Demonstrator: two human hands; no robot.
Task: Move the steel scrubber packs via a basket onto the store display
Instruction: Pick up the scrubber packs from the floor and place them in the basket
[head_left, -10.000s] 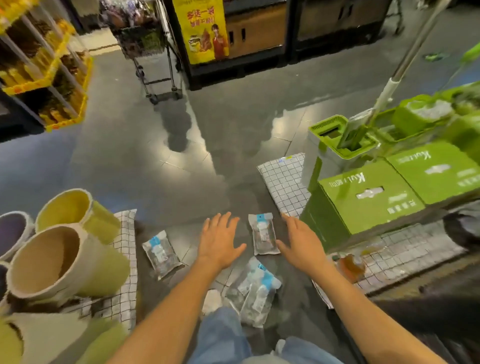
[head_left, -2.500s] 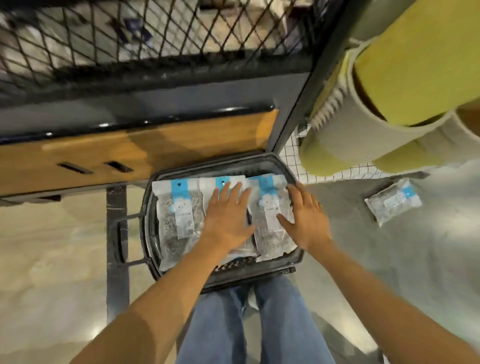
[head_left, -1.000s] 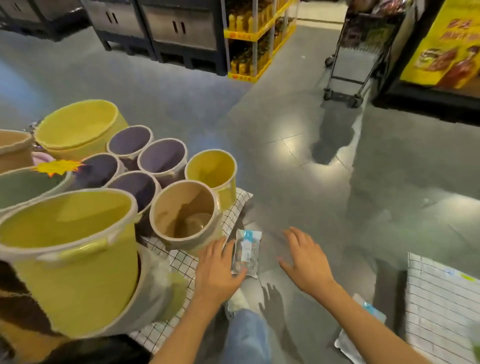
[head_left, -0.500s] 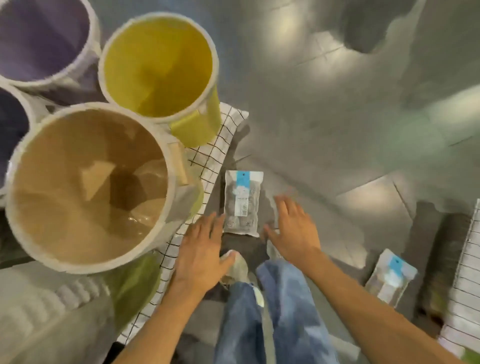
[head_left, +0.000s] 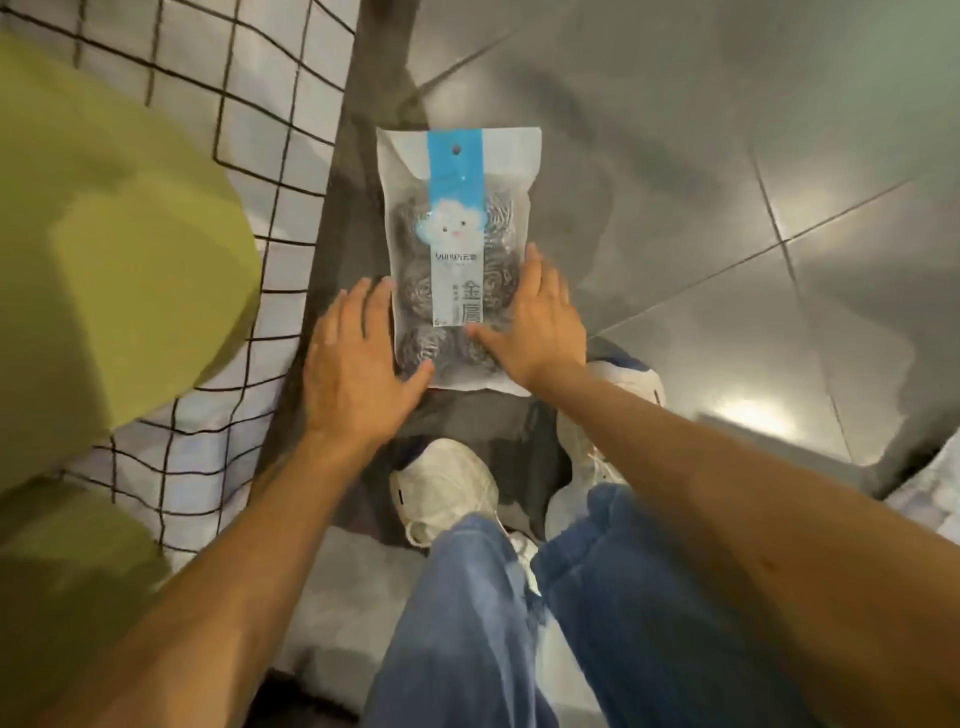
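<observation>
One steel scrubber pack (head_left: 457, 228), a clear bag with a blue strip and a cloud label, lies flat on the grey tiled floor straight ahead. My left hand (head_left: 358, 364) lies against its lower left edge, fingers straight, thumb touching the bottom corner. My right hand (head_left: 537, 322) rests on its lower right side, fingers straight along the edge and thumb across the bag. Neither hand has lifted it. No basket is in view.
A white mat with a black grid (head_left: 249, 171) lies on the left, with a yellow-green bin (head_left: 114, 249) on it. My white shoes (head_left: 447, 483) and jeans are just below the pack. Grey tiles (head_left: 727, 182) extend to the right.
My head has dropped much closer to the pack. Both hands have moved forward from beside its bottom edge onto its lower sides.
</observation>
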